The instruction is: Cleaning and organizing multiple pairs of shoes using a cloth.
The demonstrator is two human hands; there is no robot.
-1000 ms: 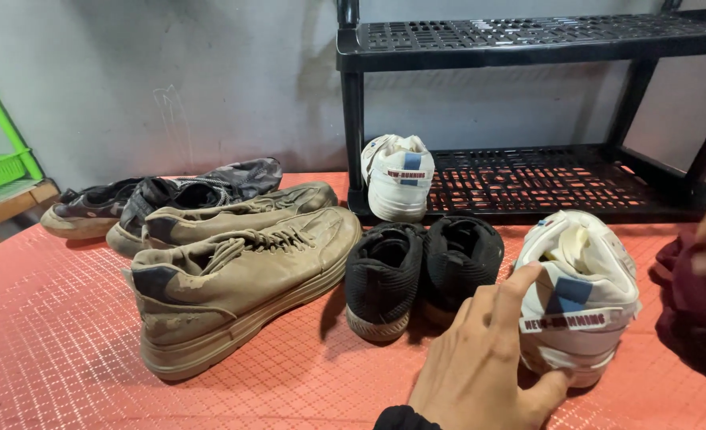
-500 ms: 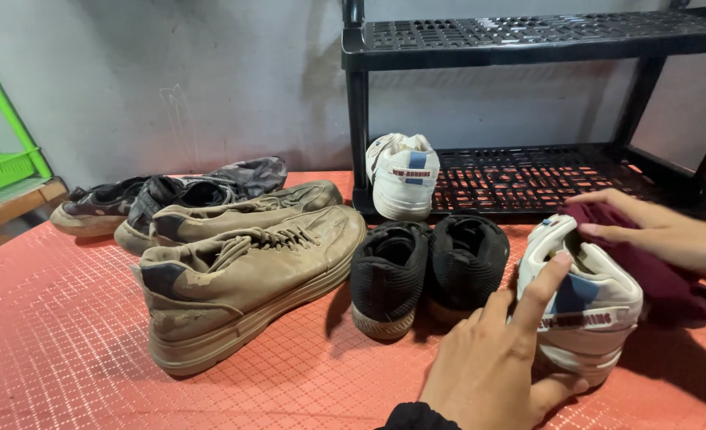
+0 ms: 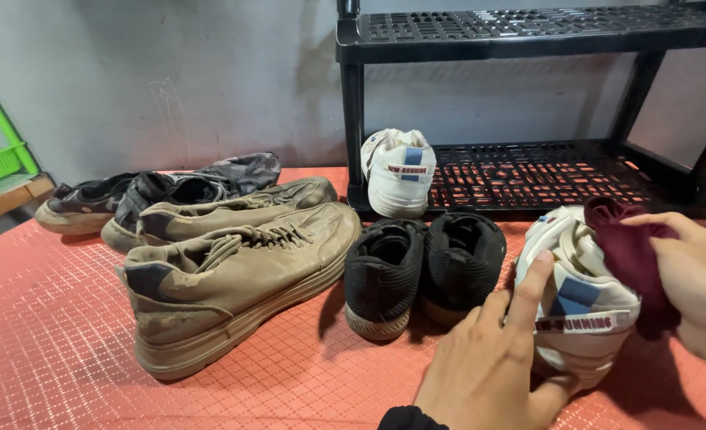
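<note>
Shoes [image 3: 233,279] on red mat [image 3: 50,350]

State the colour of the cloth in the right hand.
Dark maroon cloth, bunched in the right hand against the white shoe; head view.

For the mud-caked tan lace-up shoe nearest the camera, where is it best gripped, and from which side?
Probably at the heel collar of the mud-caked tan lace-up shoe, coming from above on the near side. Its heel faces the camera, the opening is upturned and unobstructed, and its twin crowds the far side.

Home shoe corner — black plastic rack [image 3: 528,171], worn shoes [image 3: 233,279] on red mat [image 3: 50,334], bare grey wall [image 3: 170,80].
</note>
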